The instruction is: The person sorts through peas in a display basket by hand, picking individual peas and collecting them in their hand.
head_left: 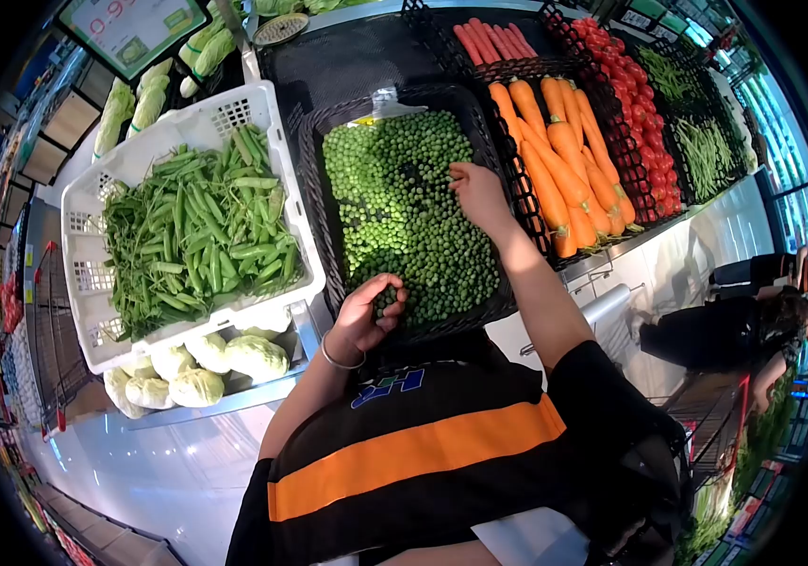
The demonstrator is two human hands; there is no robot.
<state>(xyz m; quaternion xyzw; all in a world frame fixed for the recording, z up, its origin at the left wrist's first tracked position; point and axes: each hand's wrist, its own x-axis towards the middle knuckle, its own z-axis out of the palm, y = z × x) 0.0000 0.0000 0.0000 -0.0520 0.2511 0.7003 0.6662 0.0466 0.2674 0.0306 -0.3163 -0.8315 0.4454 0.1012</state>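
Loose shelled green peas (408, 226) fill a black woven basket (312, 222) in front of me. My left hand (371, 316), with a bracelet at the wrist, is curled at the basket's near left edge, and several peas show inside its cupped fingers. Over the right side of the peas, my right hand (481, 198) has its thumb and fingers drawn together; whatever lies between the fingertips is too small to make out. Left of the basket, a white plastic crate (78, 274) holds green pea pods (206, 236).
Carrots (564, 160), cherry tomatoes (644, 132) and green beans (706, 156) fill trays to the right. Pale cabbages (198, 385) lie below the crate. A price sign (135, 28) stands at upper left. A person (724, 330) with a shopping cart (715, 415) is at the right.
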